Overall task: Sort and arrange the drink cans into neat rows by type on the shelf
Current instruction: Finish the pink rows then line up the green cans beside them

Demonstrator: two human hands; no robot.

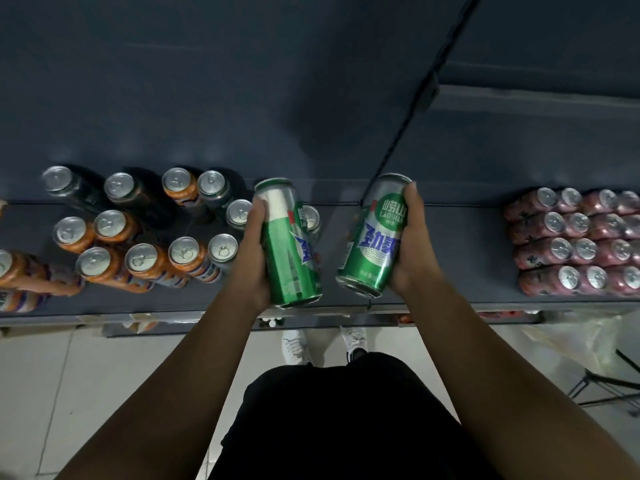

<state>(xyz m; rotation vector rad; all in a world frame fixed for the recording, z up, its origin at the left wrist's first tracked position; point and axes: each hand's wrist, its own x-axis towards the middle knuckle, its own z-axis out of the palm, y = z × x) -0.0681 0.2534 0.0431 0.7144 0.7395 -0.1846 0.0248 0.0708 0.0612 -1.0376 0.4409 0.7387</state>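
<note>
Over the shelf (460,244), both tilted: left green can (291,247), left grip (254,251) curled round it; right green can (375,237), right grip (412,244) curled round it. Also: orange cans (138,261) left of left grip; pink cans (571,237) right of right grip.

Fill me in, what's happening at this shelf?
A person is sorting cans at a dark shelf. The left hand grips one green Laoshan can, the right hand a second green Laoshan can, both held tilted over the shelf's middle. On the left, orange cans and dark cans stand mixed; on the right, pink cans sit in tidy rows.
</note>
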